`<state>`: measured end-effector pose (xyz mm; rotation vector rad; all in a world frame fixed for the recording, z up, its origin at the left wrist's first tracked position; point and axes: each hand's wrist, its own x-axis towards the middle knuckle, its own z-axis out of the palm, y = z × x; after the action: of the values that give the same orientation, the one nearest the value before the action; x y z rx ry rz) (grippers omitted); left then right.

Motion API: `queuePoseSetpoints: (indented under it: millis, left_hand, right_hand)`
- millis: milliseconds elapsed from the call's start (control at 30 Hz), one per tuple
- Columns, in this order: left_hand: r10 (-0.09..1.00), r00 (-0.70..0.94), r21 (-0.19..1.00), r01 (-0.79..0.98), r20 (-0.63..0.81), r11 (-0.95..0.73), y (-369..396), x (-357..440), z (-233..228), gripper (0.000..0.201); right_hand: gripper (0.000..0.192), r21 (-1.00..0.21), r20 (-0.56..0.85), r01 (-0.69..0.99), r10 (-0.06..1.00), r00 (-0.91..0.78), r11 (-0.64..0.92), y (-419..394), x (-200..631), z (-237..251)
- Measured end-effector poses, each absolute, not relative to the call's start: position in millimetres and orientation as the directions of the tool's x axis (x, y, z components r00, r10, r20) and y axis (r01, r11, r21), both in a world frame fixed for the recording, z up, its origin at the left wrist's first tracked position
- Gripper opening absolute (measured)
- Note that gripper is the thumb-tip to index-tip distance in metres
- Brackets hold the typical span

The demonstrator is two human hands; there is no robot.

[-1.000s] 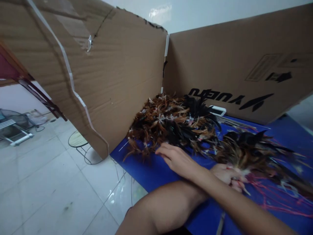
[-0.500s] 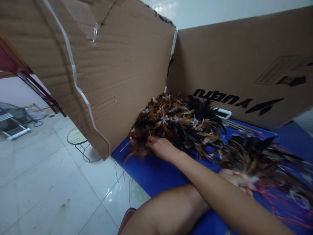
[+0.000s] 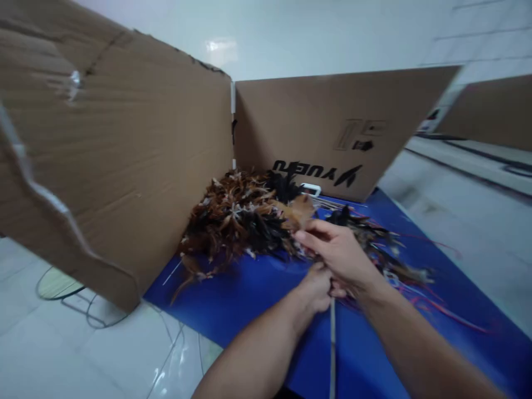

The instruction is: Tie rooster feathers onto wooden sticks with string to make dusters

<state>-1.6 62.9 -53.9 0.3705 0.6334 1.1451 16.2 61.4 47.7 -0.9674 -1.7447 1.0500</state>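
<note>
The person sits at a blue mat (image 3: 249, 288) on the floor, with cardboard walls (image 3: 124, 166) standing around the back and the left side. A big pile of feathers (image 3: 236, 221), brown and black, lies in the corner against the cardboard.

The right hand (image 3: 341, 255) is lifted a little above the mat, and its grip is pinched on a brown feather (image 3: 300, 211), which stands up from the fingertips (image 3: 302, 237) just in front of the pile. The left hand (image 3: 318, 288) is right under the right one, touching it, and its grip is clenched around a thin white stick (image 3: 332, 343) that runs down toward the person. Feathers seem to be bound already at the top of this stick, but the hands cover this place, so I cannot say it for sure. Red threads (image 3: 436, 307) lie loose on the mat to the right.

The risk I see: the feather is light and held only by its tip, so it can slip out or turn sideways if the pinch becomes loose. The loose threads near the wrist can also catch and tangle.
</note>
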Motion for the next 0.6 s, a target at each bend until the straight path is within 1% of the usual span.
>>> queuePoseSetpoints:
  millis: [67,100,167,200,267,400,600]
  left_hand:
    - [0.905,0.367,0.575,-0.702,-0.215,0.421,64,-2,-53,0.016]
    - [0.897,0.413,0.569,-0.704,-0.159,0.425,64,-2,-53,0.019]
    - [0.887,0.442,0.561,-0.705,-0.130,0.434,64,-2,-54,0.024]
    - [0.890,0.438,0.565,-0.706,-0.127,0.428,64,-2,-55,0.026]
    - [0.885,0.452,0.567,-0.702,-0.116,0.432,64,-2,-56,0.027]
    - [0.881,0.454,0.569,-0.694,-0.131,0.441,62,-2,-56,0.029]
    - [0.876,0.462,0.574,-0.683,-0.139,0.451,61,-1,-52,0.027]
  right_hand:
    - [0.025,-0.955,0.270,0.094,0.955,-0.123,0.282,57,55,43]
    - [0.025,-0.965,0.255,0.047,0.966,-0.030,0.257,54,74,38]
    - [0.026,-0.977,0.208,-0.034,0.973,0.105,0.212,50,104,22]
    - [0.026,-0.980,0.178,-0.062,0.974,0.140,0.188,48,116,13]
    - [0.026,-0.988,0.112,-0.089,0.979,0.170,0.129,45,131,-6]
    - [0.028,-0.994,0.010,-0.108,0.987,0.163,0.028,46,138,-37]
    - [0.033,-0.986,-0.045,-0.162,0.994,0.101,-0.028,47,137,-44]
